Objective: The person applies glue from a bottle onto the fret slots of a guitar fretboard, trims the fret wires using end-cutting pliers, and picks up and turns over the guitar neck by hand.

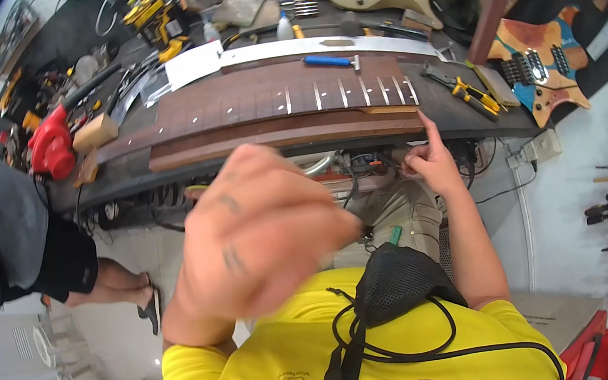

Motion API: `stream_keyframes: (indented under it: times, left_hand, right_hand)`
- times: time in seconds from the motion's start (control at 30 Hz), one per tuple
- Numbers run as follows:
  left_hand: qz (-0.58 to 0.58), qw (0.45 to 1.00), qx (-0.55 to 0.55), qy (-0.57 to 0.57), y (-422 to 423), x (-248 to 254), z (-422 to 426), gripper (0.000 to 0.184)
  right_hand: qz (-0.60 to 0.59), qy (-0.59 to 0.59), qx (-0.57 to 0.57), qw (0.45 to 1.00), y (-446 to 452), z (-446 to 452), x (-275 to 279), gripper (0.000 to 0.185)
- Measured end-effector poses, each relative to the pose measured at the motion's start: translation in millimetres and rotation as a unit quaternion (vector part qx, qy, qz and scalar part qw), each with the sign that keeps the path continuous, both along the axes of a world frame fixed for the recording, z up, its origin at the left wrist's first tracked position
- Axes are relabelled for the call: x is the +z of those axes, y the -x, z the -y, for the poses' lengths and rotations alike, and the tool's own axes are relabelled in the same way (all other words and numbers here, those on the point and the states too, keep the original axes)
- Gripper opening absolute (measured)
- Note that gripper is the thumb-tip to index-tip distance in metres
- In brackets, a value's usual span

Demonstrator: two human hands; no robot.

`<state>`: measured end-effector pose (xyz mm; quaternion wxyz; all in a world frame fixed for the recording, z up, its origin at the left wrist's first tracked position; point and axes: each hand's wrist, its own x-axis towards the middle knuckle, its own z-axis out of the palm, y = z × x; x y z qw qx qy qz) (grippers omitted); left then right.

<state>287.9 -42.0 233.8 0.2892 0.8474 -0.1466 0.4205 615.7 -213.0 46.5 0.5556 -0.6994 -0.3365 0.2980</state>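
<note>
My left hand (259, 227) is raised close to the camera, blurred, with its fingers curled into a fist; anything inside it is hidden. My right hand (431, 164) is at the bench's front edge. Its index finger is stretched out to the right end of a long dark wooden fretboard (254, 110), and its other fingers are curled, with nothing visible in them. Bright metal frets cross the fretboard's right part; the left part shows slots and pale dots. A brown wood strip (266, 139) lies along its front side.
Behind the fretboard lie a blue-handled tool (328, 60) and a white strip (276, 50). Pliers (473, 96) are at the right, near guitar bodies. A red blower (53, 144) and a yellow drill (160, 23) are at the left. Another person (8, 216) stands at far left.
</note>
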Motion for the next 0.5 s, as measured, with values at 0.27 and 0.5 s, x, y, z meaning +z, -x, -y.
stream_keyframes:
  times: [0.27,0.5]
  left_hand:
    - [0.095,0.987,0.052,0.122,51,42,36,0.029]
    - [-0.073,0.873,-0.454,0.165,48,-30,34,0.034]
  right_hand:
    - [0.055,-0.025,-0.013,0.998,3,-3,-14,0.094]
    - [-0.122,0.054,0.226,0.965,-41,105,-199,0.047]
